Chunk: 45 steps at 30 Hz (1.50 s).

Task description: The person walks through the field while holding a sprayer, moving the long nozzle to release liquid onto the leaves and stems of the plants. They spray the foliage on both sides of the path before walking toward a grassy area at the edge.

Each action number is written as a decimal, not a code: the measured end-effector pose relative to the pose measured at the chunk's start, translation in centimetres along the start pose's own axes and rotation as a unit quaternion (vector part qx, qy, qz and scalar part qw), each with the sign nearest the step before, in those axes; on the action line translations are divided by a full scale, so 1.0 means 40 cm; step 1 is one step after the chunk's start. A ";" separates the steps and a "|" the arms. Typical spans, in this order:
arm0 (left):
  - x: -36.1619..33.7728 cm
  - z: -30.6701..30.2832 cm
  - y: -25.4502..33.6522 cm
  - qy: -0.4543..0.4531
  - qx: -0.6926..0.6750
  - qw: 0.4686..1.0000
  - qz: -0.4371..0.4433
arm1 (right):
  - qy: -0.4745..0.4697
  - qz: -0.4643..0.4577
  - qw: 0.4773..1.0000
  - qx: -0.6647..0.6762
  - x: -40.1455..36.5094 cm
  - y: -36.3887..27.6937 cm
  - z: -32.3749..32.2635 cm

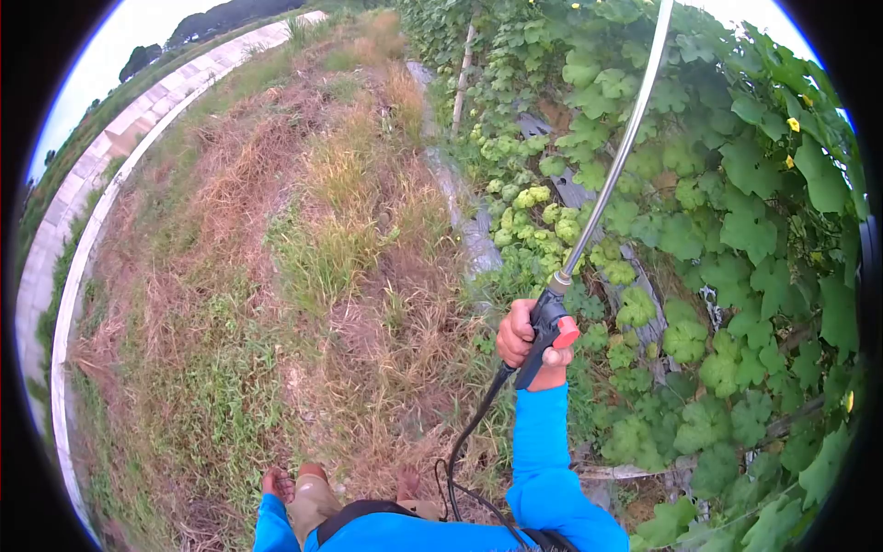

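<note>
My right hand (522,336) is closed around the black pistol handle of a spray wand (549,317), which has a red part on its side. From the handle a long silver metal tube (618,166) runs up and to the right, in front of the leaves. A black hose (474,421) comes out of the handle's lower end and loops down toward my waist. Low in the view, my left hand (277,483) hangs beside my trouser leg. Its fingers look loosely apart, with nothing visible in them.
Climbing vines (736,221) with broad green leaves and yellow flowers form a wall on the right. Grey plastic sheeting (469,225) lies along their base, near a wooden post (464,74). Dry grass (212,248) covers the ground leftward, up to a pale concrete edge (66,340).
</note>
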<state>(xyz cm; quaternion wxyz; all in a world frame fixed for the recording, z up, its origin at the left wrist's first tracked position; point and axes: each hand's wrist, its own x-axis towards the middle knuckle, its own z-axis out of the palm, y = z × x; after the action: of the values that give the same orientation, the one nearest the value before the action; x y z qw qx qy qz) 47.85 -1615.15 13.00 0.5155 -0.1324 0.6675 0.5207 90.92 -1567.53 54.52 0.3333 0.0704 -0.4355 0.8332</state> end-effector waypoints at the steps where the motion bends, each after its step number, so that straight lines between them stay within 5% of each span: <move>1: 0.003 -0.002 -0.016 0.018 -0.007 1.000 -0.012 | -0.004 0.003 1.000 -0.008 -0.009 0.002 -0.003; 5: 0.047 0.050 -0.038 0.045 -0.005 0.998 0.054 | 0.057 -0.048 0.995 -0.071 -0.044 -0.021 0.007; 13: 0.199 0.246 0.060 -0.041 0.060 0.997 0.019 | 0.192 -0.140 0.956 -0.173 0.014 -0.212 0.085; 24: 0.570 0.554 0.249 -0.170 0.085 0.975 -0.118 | 0.230 -0.229 0.897 -0.299 0.181 -0.405 -0.043; 27: 0.615 0.611 0.310 -0.151 0.064 0.983 -0.080 | 0.258 -0.234 0.871 -0.347 0.256 -0.423 -0.092; 32: 0.680 0.635 0.402 -0.135 -0.040 0.987 -0.074 | 0.304 -0.260 0.846 -0.353 0.374 -0.448 -0.172; 37: 0.843 0.616 0.519 -0.205 -0.015 0.968 -0.141 | 0.361 -0.267 0.815 -0.365 0.480 -0.461 -0.217; 39: 0.870 0.617 0.567 -0.140 0.049 0.983 -0.104 | 0.371 -0.272 0.812 -0.357 0.516 -0.464 -0.238; 40: 0.874 0.626 0.597 -0.176 -0.089 0.963 -0.184 | 0.375 -0.268 0.813 -0.356 0.532 -0.466 -0.254; 41: 0.890 0.642 0.611 -0.170 -0.089 0.963 -0.187 | 0.381 -0.277 0.808 -0.354 0.549 -0.469 -0.271; 45: 0.912 0.676 0.668 -0.111 -0.005 0.986 -0.121 | 0.384 -0.291 0.800 -0.357 0.604 -0.484 -0.362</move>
<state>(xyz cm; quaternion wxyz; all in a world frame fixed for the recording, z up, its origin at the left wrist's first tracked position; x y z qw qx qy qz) 27.83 -1568.23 -0.23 0.6449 -0.1559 0.5823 0.4698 86.80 -1536.69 68.68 0.7015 -0.2565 -0.4974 0.4413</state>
